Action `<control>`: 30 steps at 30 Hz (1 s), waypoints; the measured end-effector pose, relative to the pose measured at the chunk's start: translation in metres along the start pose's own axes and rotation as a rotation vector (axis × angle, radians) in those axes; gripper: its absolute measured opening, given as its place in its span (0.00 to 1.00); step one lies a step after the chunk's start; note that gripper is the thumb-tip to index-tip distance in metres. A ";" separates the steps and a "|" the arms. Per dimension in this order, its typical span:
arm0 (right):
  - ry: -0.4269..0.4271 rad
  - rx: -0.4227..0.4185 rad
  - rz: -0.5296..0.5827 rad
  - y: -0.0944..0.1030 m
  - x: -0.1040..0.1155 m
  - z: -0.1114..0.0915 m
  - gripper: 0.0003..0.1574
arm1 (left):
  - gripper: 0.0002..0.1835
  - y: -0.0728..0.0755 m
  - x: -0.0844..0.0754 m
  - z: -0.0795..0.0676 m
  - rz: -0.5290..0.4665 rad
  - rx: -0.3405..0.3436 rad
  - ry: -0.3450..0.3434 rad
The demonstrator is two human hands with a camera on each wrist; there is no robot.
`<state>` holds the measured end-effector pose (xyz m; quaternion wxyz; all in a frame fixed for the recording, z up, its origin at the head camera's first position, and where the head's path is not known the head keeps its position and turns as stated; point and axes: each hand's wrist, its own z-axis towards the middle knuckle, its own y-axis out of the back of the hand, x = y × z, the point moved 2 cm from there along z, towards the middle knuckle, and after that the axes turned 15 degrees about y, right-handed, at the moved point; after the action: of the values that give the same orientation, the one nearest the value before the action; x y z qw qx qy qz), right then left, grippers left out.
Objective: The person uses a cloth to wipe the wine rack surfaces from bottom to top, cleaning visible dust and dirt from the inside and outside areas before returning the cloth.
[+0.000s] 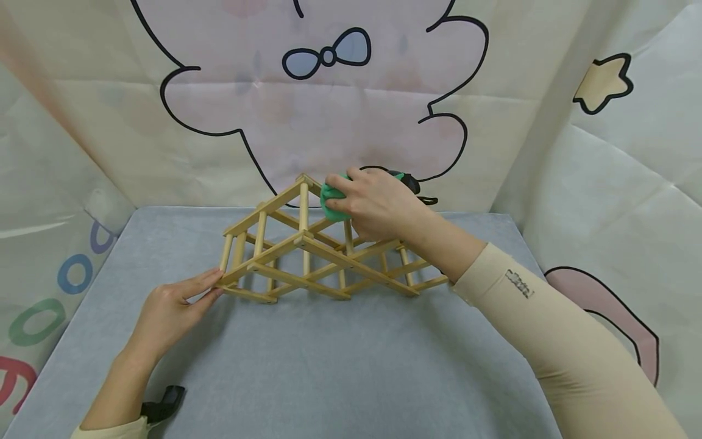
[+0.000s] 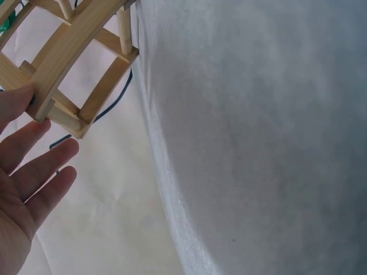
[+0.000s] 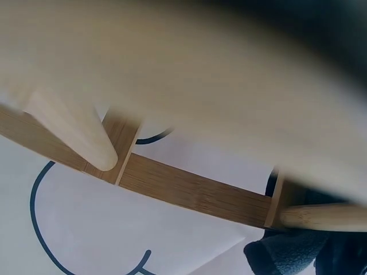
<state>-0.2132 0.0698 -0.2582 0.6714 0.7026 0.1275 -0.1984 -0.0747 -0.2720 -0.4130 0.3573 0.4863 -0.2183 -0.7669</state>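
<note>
Left hand [image 1: 175,308] pinches the left end of the wooden lattice rack [image 1: 351,264] over the table's [image 1: 351,366] far half, likely steadying it against any push from the right hand [image 1: 378,204], which grips a green cloth [image 1: 329,194] near the rack's top.

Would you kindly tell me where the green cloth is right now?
The green cloth is near the middle of the head view, in the fingers of the person's right hand, just right of the peak of the wooden frame.
</note>
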 end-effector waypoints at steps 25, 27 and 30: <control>-0.045 -0.459 0.006 0.041 -0.009 -0.024 0.38 | 0.28 0.002 -0.006 -0.001 0.033 0.047 0.046; -0.061 -0.483 0.000 0.050 -0.011 -0.029 0.37 | 0.29 0.004 -0.010 0.000 0.065 0.021 0.043; -0.088 -0.519 -0.022 0.061 -0.014 -0.039 0.35 | 0.29 0.008 -0.018 0.003 0.095 -0.035 0.025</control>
<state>-0.1946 0.1054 -0.1960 0.8319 0.4959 0.1525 -0.1969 -0.0697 -0.2634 -0.3963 0.4043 0.4785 -0.2233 -0.7468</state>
